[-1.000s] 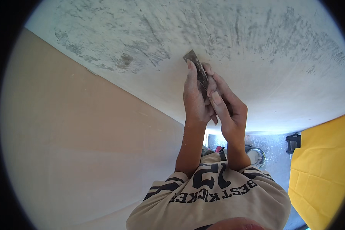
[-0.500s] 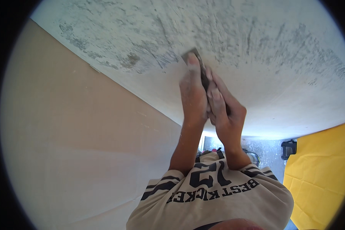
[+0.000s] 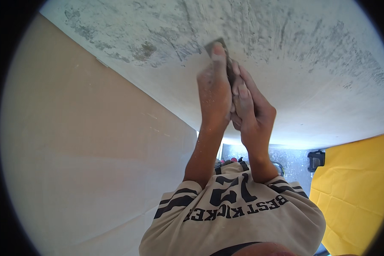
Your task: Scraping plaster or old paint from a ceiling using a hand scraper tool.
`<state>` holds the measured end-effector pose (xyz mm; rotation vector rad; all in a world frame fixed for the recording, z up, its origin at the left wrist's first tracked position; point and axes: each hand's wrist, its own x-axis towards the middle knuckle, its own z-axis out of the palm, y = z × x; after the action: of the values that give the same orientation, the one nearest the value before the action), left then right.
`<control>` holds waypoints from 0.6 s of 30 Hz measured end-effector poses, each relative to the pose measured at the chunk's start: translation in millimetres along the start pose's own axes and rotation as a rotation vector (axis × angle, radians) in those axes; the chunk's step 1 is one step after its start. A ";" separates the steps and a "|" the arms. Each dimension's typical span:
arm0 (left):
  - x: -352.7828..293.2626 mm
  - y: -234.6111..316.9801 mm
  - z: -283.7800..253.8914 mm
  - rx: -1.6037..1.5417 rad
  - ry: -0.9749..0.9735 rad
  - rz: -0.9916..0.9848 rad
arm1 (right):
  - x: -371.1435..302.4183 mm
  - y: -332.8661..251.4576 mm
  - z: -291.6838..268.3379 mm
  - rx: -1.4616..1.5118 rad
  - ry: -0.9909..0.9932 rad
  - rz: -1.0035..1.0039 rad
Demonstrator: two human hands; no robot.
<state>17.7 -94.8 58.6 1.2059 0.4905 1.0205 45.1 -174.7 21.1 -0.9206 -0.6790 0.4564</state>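
Both of my hands grip a flat, grey, trowel-like tool [image 3: 215, 45] with a squared end, its exact kind partly hidden by my fingers. Its end lies against, or very close to, a plastered surface [image 3: 277, 25] with white and grey streaks. My left hand [image 3: 214, 91] is closed along the tool's left side, its thumb pressed flat near the squared end. On the other side, my right hand [image 3: 254, 100] wraps the lower part with bent fingers. White dust coats the fingers of both hands.
A plain beige wall [image 3: 106, 141] meets the streaked surface along a slanting edge at left. At lower right hangs or stands a creased yellow sheet [image 3: 358, 183]. Beside it is a black object [image 3: 315, 161], above a grey, white-spattered floor [image 3: 292, 160].
The whole view has shifted, so hands, tool and streaked surface all sit higher in the picture. Against the surface, the tool has barely moved. Both hands keep their grip.
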 end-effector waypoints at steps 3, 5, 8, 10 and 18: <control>-7.4 -11.3 2.4 -0.066 -0.003 -0.129 | -11.8 2.3 -5.8 -0.237 0.043 -0.052; -7.1 -2.4 -4.2 -0.049 -0.030 -0.136 | -14.2 -4.0 -5.8 -0.156 -0.001 -0.023; -4.7 -13.6 -4.8 -0.010 -0.051 -0.092 | -14.7 -5.8 -2.4 -0.199 0.041 0.002; -4.2 -23.2 -6.0 0.014 -0.058 -0.018 | -9.9 9.6 -16.3 -0.066 0.000 0.018; -18.2 -42.4 -13.1 -0.249 -0.029 -0.088 | -3.5 27.4 -52.4 -0.067 -0.184 0.112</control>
<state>14.6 -103.9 11.5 0.9678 0.3782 0.9565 77.5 -192.1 -25.3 -0.9906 -0.8167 0.6269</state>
